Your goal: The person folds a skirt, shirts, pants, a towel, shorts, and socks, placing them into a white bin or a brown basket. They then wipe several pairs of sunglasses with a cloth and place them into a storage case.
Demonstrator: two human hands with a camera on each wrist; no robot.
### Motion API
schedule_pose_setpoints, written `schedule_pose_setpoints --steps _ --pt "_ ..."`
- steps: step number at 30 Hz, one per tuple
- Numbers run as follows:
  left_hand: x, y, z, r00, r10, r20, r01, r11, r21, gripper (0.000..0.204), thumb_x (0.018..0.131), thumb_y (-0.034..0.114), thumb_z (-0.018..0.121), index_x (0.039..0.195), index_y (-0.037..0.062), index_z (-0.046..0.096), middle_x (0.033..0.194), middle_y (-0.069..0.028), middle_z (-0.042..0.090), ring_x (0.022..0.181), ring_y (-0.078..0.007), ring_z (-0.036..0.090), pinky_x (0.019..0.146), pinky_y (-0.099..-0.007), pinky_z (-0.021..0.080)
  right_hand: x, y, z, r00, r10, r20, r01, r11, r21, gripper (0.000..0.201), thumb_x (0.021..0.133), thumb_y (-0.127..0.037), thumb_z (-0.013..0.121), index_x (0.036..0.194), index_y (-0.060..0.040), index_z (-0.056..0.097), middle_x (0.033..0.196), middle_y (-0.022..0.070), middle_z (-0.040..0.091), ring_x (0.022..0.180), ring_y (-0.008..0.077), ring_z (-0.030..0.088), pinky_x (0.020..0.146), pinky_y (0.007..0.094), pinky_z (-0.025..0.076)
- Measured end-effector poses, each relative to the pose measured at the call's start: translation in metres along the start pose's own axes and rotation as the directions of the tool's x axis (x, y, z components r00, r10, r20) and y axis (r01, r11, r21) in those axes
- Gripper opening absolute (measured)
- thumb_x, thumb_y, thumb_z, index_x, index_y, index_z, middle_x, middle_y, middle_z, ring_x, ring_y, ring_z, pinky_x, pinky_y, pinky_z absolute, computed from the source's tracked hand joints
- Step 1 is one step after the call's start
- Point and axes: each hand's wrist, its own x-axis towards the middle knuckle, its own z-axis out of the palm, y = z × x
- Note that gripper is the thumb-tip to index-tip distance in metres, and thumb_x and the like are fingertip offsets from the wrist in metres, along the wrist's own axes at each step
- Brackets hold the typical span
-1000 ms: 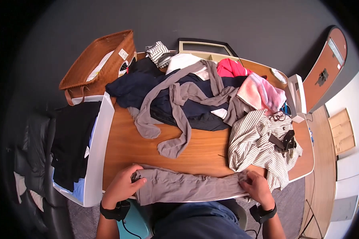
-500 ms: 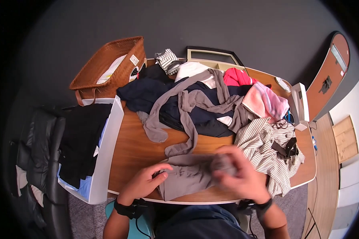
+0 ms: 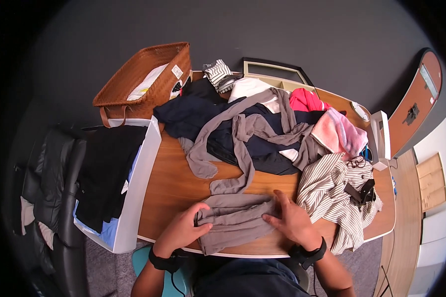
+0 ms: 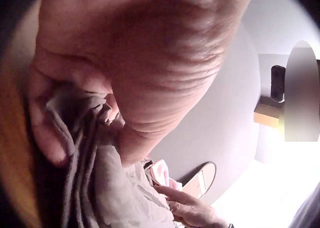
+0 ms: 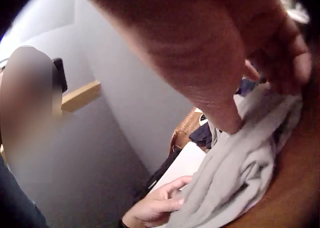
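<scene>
A folded grey-brown garment (image 3: 235, 225) lies in soft creases near the table's front edge. My left hand (image 3: 181, 230) grips its left end; in the left wrist view that hand (image 4: 135, 73) has fingers and thumb on opposite sides of the bunched cloth (image 4: 82, 173). On the right end rests my right hand (image 3: 297, 222), thumb and fingers spread apart. The right wrist view shows this hand (image 5: 210, 53) with its thumb against the light-looking cloth (image 5: 235, 158) and its fingertips at the far side.
Behind lies a heap of dark clothes (image 3: 183, 116) with long grey legs (image 3: 243, 153) across it. A striped shirt (image 3: 327, 185) and pink towel (image 3: 339, 131) are at right. At left stand a wicker basket (image 3: 148, 94) and a white box (image 3: 143, 183) of clothes.
The garment's right part has been folded over toward the left, making it shorter. My right hand has moved inward and its fingers have spread; my left hand has shifted slightly right.
</scene>
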Motion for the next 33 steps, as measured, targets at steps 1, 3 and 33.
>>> schedule_pose_setpoints --steps 1,3,33 --pt "0.000 0.001 0.000 0.999 -0.034 -0.001 0.034 0.999 -0.031 0.047 0.084 0.022 0.071 0.122 0.0026 0.052 0.114 -0.0149 0.064 0.104 -0.0296 0.063 0.086 -0.0325 0.048 0.003 0.002 0.003 1.000 -0.002 0.004 0.001 1.000 0.005 0.064 0.083 -0.025 0.071 0.135 -0.0023 0.042 0.089 0.0197 0.062 0.078 0.0366 0.063 0.072 0.0419 0.051" --pt "-0.001 -0.002 0.004 0.998 0.038 -0.047 -0.041 0.998 -0.049 0.044 0.085 0.019 0.070 0.122 0.0024 0.053 0.114 -0.0138 0.064 0.100 -0.0263 0.063 0.083 -0.0321 0.049 0.008 0.004 0.004 0.981 -0.088 0.175 0.010 0.914 0.406 0.061 0.081 -0.016 0.073 0.134 -0.0038 0.045 0.083 0.0129 0.059 0.071 0.0270 0.060 0.068 0.0351 0.050" --pt "0.017 0.088 -0.026 0.957 0.288 0.022 -0.262 0.896 -0.358 0.052 0.090 0.018 0.067 0.134 0.0036 0.044 0.124 -0.0066 0.053 0.114 -0.0133 0.049 0.096 -0.0301 0.042 0.017 -0.051 -0.010 0.922 -0.291 0.257 -0.247 0.070 0.967 0.033 0.092 -0.007 0.065 0.123 -0.0005 0.056 0.117 0.0039 0.064 0.105 0.0111 0.059 0.095 0.0275 0.045"
